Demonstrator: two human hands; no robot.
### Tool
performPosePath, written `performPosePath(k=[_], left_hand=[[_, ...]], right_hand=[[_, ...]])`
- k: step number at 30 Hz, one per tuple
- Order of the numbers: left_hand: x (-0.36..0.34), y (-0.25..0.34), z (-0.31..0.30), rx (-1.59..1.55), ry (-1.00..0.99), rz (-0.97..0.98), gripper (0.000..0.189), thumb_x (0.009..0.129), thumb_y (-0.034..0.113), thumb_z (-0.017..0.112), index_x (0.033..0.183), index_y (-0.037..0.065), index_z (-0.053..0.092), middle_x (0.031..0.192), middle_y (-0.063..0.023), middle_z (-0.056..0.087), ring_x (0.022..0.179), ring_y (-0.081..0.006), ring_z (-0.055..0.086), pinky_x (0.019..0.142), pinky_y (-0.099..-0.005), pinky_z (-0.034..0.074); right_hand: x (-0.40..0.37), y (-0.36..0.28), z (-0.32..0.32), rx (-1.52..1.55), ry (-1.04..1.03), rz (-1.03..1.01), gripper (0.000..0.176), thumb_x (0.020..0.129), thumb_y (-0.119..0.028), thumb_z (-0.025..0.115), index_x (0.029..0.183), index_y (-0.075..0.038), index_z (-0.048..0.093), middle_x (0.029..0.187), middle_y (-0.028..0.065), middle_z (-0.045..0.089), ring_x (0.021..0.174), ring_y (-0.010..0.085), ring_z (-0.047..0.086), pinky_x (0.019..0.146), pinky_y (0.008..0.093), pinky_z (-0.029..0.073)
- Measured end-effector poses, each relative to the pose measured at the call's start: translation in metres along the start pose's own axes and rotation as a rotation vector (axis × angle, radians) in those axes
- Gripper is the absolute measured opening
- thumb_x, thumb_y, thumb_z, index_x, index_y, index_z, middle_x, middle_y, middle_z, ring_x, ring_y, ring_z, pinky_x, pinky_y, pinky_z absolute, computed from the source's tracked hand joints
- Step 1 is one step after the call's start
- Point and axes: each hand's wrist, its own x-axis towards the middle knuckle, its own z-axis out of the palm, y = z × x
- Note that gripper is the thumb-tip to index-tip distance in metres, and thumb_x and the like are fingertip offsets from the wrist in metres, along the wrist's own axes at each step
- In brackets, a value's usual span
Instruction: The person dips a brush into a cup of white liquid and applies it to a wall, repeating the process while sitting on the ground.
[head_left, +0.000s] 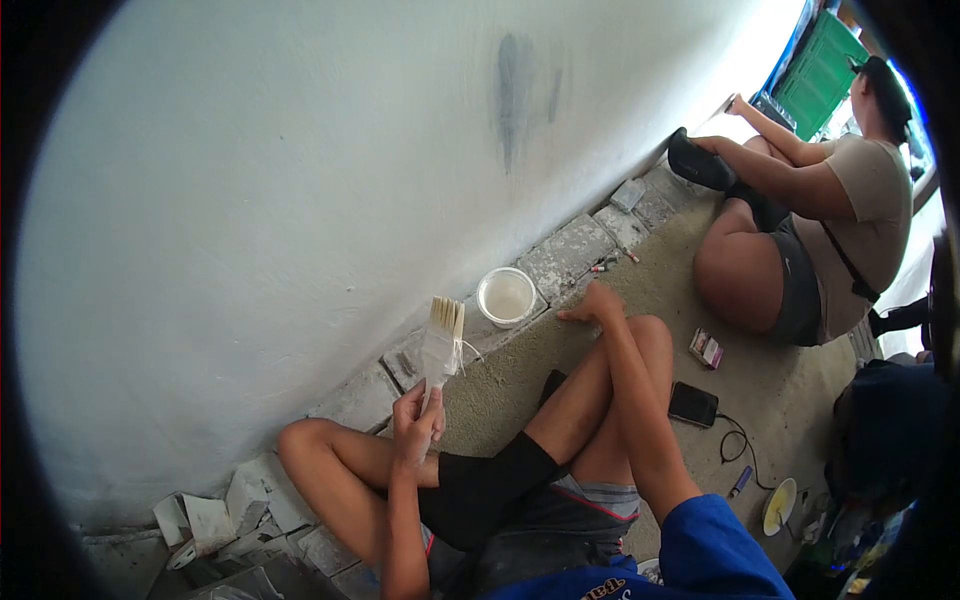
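Note:
My left hand [418,425] is closed round the handle of a paintbrush [441,340], held upright with its pale bristles at the top, in front of the white wall [300,250]. Beyond the brush, a white plastic tub [506,297] stands on the grey blocks along the wall's foot. My right hand [594,303] reaches past my raised knee, to the right of the tub and not touching it. Its fingers are apart, with a finger pointing toward the blocks, and nothing shows in it.
A person [820,220] sits by the wall at the upper right. On the ground lie a phone [693,404] with a cable, a small box [706,348] and a yellow dish [779,507]. Broken tile pieces [208,520] lie at the lower left; a green crate [820,75] stands farther back.

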Motion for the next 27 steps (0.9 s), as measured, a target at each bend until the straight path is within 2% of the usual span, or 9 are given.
performPosePath(k=[7,9,12,15,17,18,19,24,27], left_hand=[[-0.001,0.003,0.000,0.024,0.007,0.028,0.032,0.098,0.022,0.053,0.121,0.000,0.057,0.053,0.0047,0.040,0.041,-0.0029,0.034,0.038,-0.0210,0.027],[-0.003,0.008,0.003,0.032,0.017,0.032,0.029,0.098,0.021,0.053,0.117,0.000,0.058,0.053,0.0049,0.040,0.041,-0.0028,0.034,0.038,-0.0210,0.027],[-0.007,0.003,-0.004,0.013,0.022,0.040,0.023,0.097,0.020,0.054,0.109,0.001,0.059,0.054,0.0050,0.040,0.042,-0.0028,0.034,0.038,-0.0210,0.027],[-0.006,-0.005,-0.002,-0.055,0.151,0.023,0.014,0.096,0.018,0.055,0.099,0.005,0.054,0.056,0.0054,0.039,0.043,-0.0029,0.033,0.037,-0.0208,0.026],[-0.003,0.000,-0.009,-0.070,-0.019,0.071,0.015,0.096,0.020,0.055,0.099,0.005,0.053,0.057,0.0054,0.036,0.044,-0.0033,0.033,0.036,-0.0215,0.025],[-0.002,0.004,-0.005,-0.033,0.010,0.086,0.017,0.097,0.021,0.053,0.098,0.004,0.055,0.055,0.0045,0.036,0.041,-0.0040,0.032,0.035,-0.0220,0.025],[-0.003,0.007,-0.003,-0.020,0.010,0.093,0.019,0.098,0.022,0.052,0.099,0.003,0.055,0.053,0.0041,0.035,0.039,-0.0044,0.032,0.034,-0.0222,0.025],[0.002,0.006,-0.004,0.024,-0.019,0.127,0.024,0.099,0.024,0.050,0.102,0.000,0.056,0.048,0.0030,0.035,0.034,-0.0057,0.032,0.031,-0.0231,0.025],[0.002,0.003,-0.005,0.044,-0.022,0.137,0.023,0.099,0.024,0.050,0.094,0.002,0.055,0.048,0.0033,0.033,0.034,-0.0058,0.031,0.031,-0.0233,0.025]], right_hand=[[0.001,0.009,0.002,0.027,-0.066,0.025,0.090,0.053,-0.046,0.089,0.124,-0.004,0.053,0.126,0.0150,0.059,0.117,0.0284,0.057,0.095,0.0426,0.046],[0.013,0.016,0.012,0.009,-0.034,-0.035,0.074,0.050,-0.048,0.089,0.102,0.000,0.066,0.114,0.0154,0.064,0.105,0.0290,0.062,0.086,0.0417,0.051],[0.026,0.021,0.036,-0.110,0.098,-0.106,0.064,0.057,-0.047,0.086,0.098,-0.002,0.068,0.111,0.0151,0.065,0.104,0.0287,0.062,0.085,0.0422,0.051],[0.076,0.032,0.064,-0.284,-0.052,-0.116,0.063,0.061,-0.048,0.083,0.103,-0.004,0.068,0.112,0.0149,0.065,0.104,0.0288,0.062,0.088,0.0422,0.051],[0.080,0.027,0.062,-0.189,-0.127,-0.109,0.059,0.061,-0.040,0.082,0.106,-0.005,0.068,0.110,0.0143,0.066,0.102,0.0291,0.064,0.086,0.0431,0.052],[0.078,0.027,0.072,-0.047,0.095,-0.087,0.062,0.060,-0.039,0.082,0.110,-0.006,0.066,0.111,0.0140,0.066,0.103,0.0297,0.064,0.085,0.0434,0.052],[0.040,0.012,0.051,0.027,0.140,-0.088,0.038,0.066,-0.036,0.080,0.092,-0.009,0.071,0.096,0.0120,0.070,0.092,0.0278,0.068,0.075,0.0441,0.054],[-0.007,-0.003,0.019,0.089,0.101,-0.071,0.068,0.062,-0.044,0.084,0.117,-0.010,0.062,0.126,0.0103,0.060,0.114,0.0302,0.059,0.089,0.0511,0.049],[0.001,-0.003,0.030,0.087,0.138,-0.117,0.061,0.065,-0.035,0.083,0.116,-0.008,0.062,0.124,0.0127,0.061,0.113,0.0294,0.060,0.088,0.0512,0.049]])
